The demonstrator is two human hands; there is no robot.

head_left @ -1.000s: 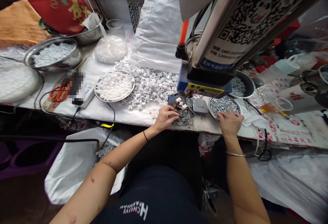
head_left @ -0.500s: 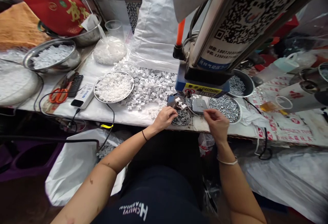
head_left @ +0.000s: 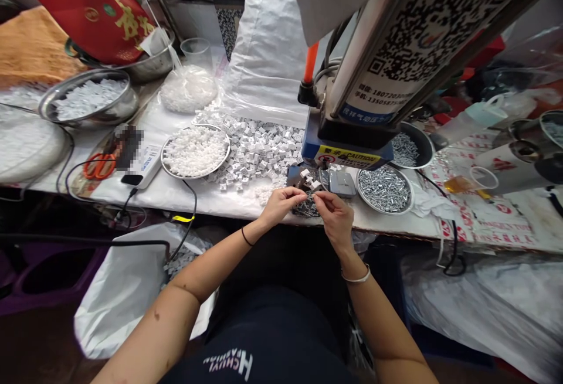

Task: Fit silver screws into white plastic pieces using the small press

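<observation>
My left hand [head_left: 281, 207] rests at the table's front edge, fingers curled beside a small heap of silver screws [head_left: 307, 206]. Whether it holds anything is hidden. My right hand [head_left: 335, 217] is pinched shut, apparently on a tiny screw, with its fingertips almost touching my left fingertips. Just beyond my hands, several white plastic blocks [head_left: 310, 179] sit on a dark plate under a pneumatic press [head_left: 347, 149] with a blue base. A steel tray of silver screws [head_left: 384, 189] lies to the right of my right hand.
Loose white plastic cubes [head_left: 257, 152] are spread left of the press, beside a steel tray of white beads [head_left: 196, 150]. Orange scissors [head_left: 99, 166], a power bank [head_left: 143, 165] and black cables lie further left. A black bowl of screws [head_left: 411, 145] stands behind the press.
My right hand has moved left from the steel screw tray to beside my left hand, now pinched. My left hand has barely moved.
</observation>
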